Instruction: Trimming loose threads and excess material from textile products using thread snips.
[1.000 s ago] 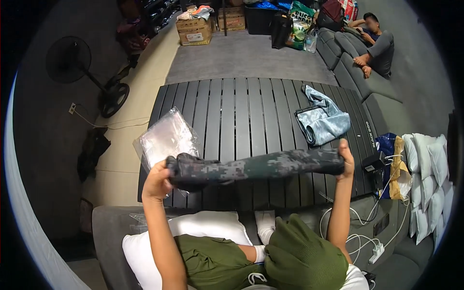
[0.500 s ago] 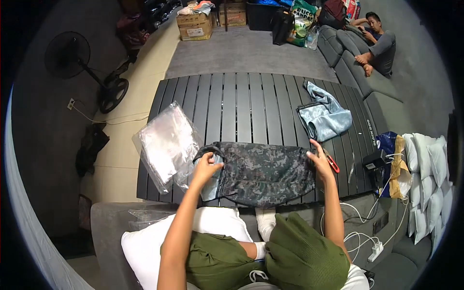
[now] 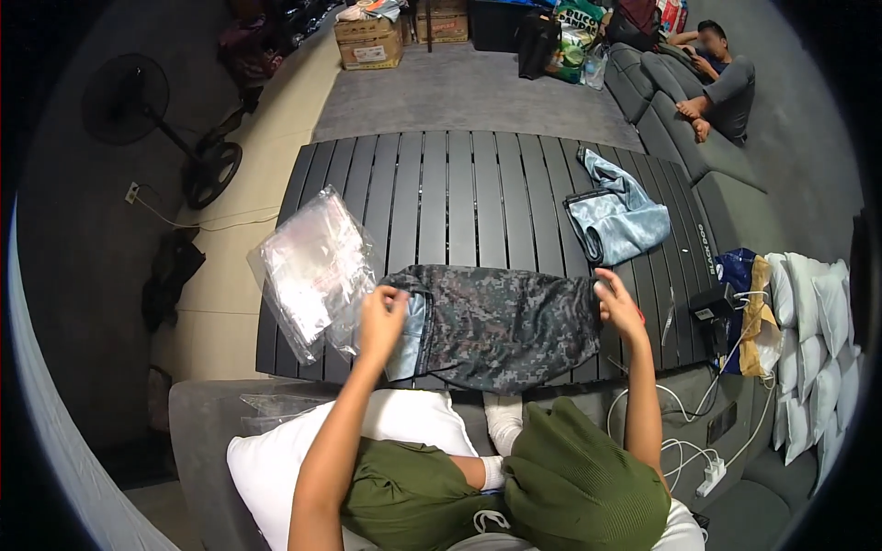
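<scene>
The camouflage cloth [image 3: 514, 326] was spread on the slatted table [image 3: 461, 202], seemingly for reach at both ends, its nine-o'clock end met by the left hand [image 3: 381, 326], whose finger closure could not be told, its three-o'clock end flanked by the right hand [image 3: 622, 314], fingers apart.

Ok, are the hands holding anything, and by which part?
The left hand is at the left end of the camouflage cloth; whether it grips there cannot be told. The right hand, open by the cloth's right end, seems to hold nothing.
</scene>
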`<act>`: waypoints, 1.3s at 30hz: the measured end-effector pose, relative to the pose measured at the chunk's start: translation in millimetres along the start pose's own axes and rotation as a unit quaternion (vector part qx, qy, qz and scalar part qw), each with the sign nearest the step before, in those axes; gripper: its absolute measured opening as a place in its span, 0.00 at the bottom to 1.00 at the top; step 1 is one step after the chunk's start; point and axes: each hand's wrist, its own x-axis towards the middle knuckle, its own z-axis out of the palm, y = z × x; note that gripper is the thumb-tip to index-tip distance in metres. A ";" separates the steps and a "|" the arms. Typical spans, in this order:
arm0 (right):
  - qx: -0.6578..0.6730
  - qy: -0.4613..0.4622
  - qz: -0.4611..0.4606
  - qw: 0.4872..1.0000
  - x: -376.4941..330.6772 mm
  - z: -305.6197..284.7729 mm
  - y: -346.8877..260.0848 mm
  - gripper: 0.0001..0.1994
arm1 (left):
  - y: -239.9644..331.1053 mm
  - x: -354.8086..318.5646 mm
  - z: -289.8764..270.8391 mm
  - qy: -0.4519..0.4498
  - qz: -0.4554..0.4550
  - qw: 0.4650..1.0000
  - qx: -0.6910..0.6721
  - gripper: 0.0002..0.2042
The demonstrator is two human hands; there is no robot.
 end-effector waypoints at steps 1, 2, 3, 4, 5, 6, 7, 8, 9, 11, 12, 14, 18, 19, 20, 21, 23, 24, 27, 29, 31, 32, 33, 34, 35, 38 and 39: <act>-0.106 -0.044 -0.032 0.993 -7.3 -1.8 3.3 0.24 | 13.4 -14.9 10.5 -0.002 0.035 0.998 0.061 0.18; -0.133 -0.099 -0.036 0.985 -16.4 4.5 -1.6 0.28 | 19.5 -28.1 16.0 -0.001 0.067 0.990 0.126 0.22; -0.127 -0.126 -0.108 0.978 -17.1 3.9 7.4 0.29 | 23.4 -33.6 26.1 -0.006 0.081 0.980 0.180 0.25; -0.120 -0.151 -0.179 0.965 -16.7 2.6 15.7 0.31 | 25.0 -35.6 32.9 -0.012 0.095 0.968 0.233 0.29; -0.047 -0.159 -0.073 0.983 -28.9 7.6 0.4 0.27 | 25.4 -32.6 33.9 -0.015 0.090 0.969 0.229 0.29; -0.045 -0.157 -0.071 0.984 -26.1 5.0 2.5 0.27 | 21.2 -26.4 34.8 0.012 0.089 0.972 0.215 0.24; -0.054 -0.193 -0.042 0.979 -20.7 1.2 5.7 0.24 | 15.8 -21.5 29.8 0.010 0.078 0.975 0.209 0.23; -0.064 -0.223 -0.011 0.973 -19.6 -6.9 7.7 0.20 | 14.1 -16.3 26.6 0.003 0.071 0.977 0.199 0.22; -0.091 -0.181 0.032 0.979 -22.3 -13.0 3.0 0.16 | 15.3 -10.5 19.5 0.003 0.060 0.983 0.176 0.20; 0.036 -0.147 0.031 0.988 -23.3 -19.9 4.3 0.14 | -2.4 -2.5 0.3 -0.020 0.054 0.989 0.137 0.16; 0.103 -0.132 0.025 0.986 -21.9 -17.2 0.9 0.13 | -11.9 4.3 -11.8 -0.019 0.084 0.989 0.120 0.14; 0.151 -0.109 -0.030 0.982 -23.7 -23.3 -5.5 0.12 | -13.8 18.5 -28.9 -0.182 -0.149 0.965 -0.113 0.12; 0.136 -0.075 -0.029 0.987 -4.3 -26.0 -0.1 0.12 | 8.6 6.6 -75.9 -0.215 -0.229 0.827 -0.467 0.08; 0.135 -0.060 -0.019 0.989 -3.0 -31.7 5.1 0.13 | 3.5 5.0 -76.3 -0.214 -0.229 0.828 -0.465 0.08; 0.135 -0.055 -0.009 0.989 -1.0 -28.7 2.1 0.15 | -5.4 2.1 -81.2 -0.199 -0.230 0.794 -0.527 0.06; 0.133 -0.066 0.010 0.989 -6.5 -29.4 -10.2 0.15 | -3.4 -1.7 -86.3 -0.185 -0.228 0.753 -0.588 0.05; 0.172 -0.012 -0.023 0.985 -2.9 -29.4 -8.5 0.16 | 22.6 -8.8 -88.4 -0.186 -0.240 0.768 -0.564 0.03; 0.188 -0.001 -0.020 0.982 -6.3 -26.8 -16.5 0.16 | 39.1 -14.0 -92.8 -0.189 -0.248 0.784 -0.536 0.03; 0.170 0.074 -0.081 0.979 13.4 -34.7 -0.7 0.17 | 59.5 -22.7 -100.7 -0.185 -0.214 0.806 -0.519 0.08; -0.060 0.191 -0.121 0.972 24.9 -48.5 17.9 0.17 | 71.9 -27.0 -99.6 -0.170 -0.228 0.800 -0.528 0.11; -0.205 0.275 -0.162 0.925 26.1 -35.2 20.7 0.18 | 72.9 -30.4 -102.6 -0.173 -0.232 0.784 -0.549 0.13; -0.340 0.300 -0.179 0.873 25.0 -33.5 27.6 0.20 | 74.1 -32.9 -101.6 -0.179 -0.232 0.775 -0.560 0.13; -0.468 0.319 -0.192 0.802 23.6 -32.2 34.9 0.21 | 76.0 -34.5 -100.3 -0.177 -0.235 0.774 -0.561 0.13; -0.469 0.316 -0.191 0.802 21.9 -31.8 42.3 0.21 | 78.5 -35.4 -99.1 -0.184 -0.236 0.767 -0.568 0.13; -0.455 0.293 -0.179 0.821 20.9 -30.4 50.3 0.22 | 81.7 -36.6 -98.7 -0.190 -0.236 0.760 -0.575 0.13; -0.476 0.299 -0.214 0.799 19.9 -37.3 71.7 0.21 | 93.9 -39.4 -93.1 -0.189 -0.241 0.751 -0.585 0.14; -0.482 0.305 -0.215 0.793 19.1 -35.5 73.1 0.19 | 92.9 -40.7 -93.2 -0.195 -0.237 0.747 -0.590 0.14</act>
